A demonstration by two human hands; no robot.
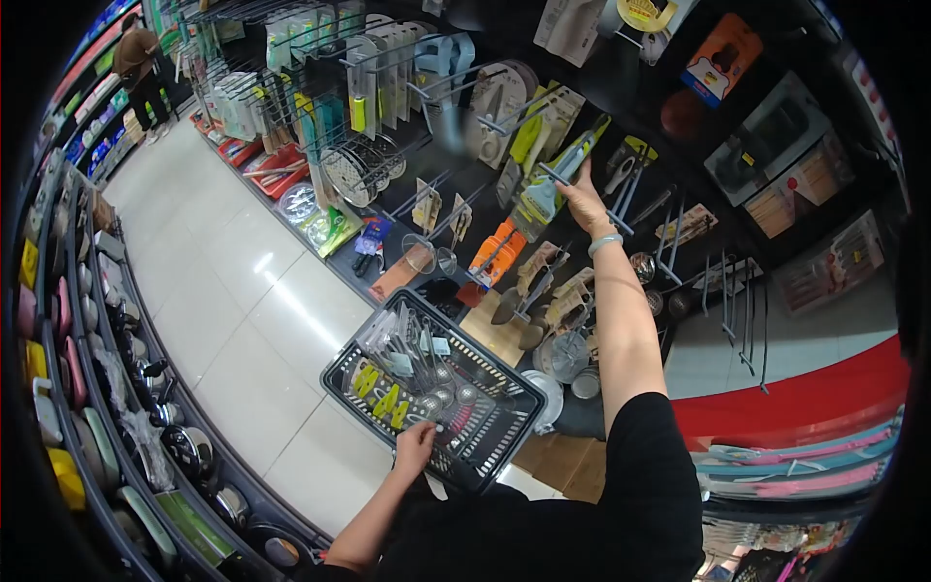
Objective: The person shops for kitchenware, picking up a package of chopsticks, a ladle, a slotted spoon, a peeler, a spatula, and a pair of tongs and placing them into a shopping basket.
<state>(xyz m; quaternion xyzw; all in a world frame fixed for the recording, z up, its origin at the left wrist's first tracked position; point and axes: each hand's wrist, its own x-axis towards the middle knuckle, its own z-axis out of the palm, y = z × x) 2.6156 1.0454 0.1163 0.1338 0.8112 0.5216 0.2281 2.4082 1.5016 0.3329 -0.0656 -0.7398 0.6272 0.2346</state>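
Observation:
My right hand (584,202), with a bracelet at the wrist, is raised to the hanging display, its fingers around the edge of a green and light-blue packaged utensil (541,199) on a hook. Below, my left hand (417,444) is closed at the near rim of a dark shopping basket (525,415); whatever its fingers hold is too small to make out. Inside the basket lie green-handled items (390,402) and metal utensils in clear packaging (393,335). Orange packages (497,254) hang just below the utensil.
Metal hooks (669,262) stick out around my right forearm. A shelf of kitchenware (107,320) runs along the left. Tiled floor (242,281) lies between the displays. Another person (136,63) stands far off at the upper left. Cardboard boxes (562,464) sit beside the basket.

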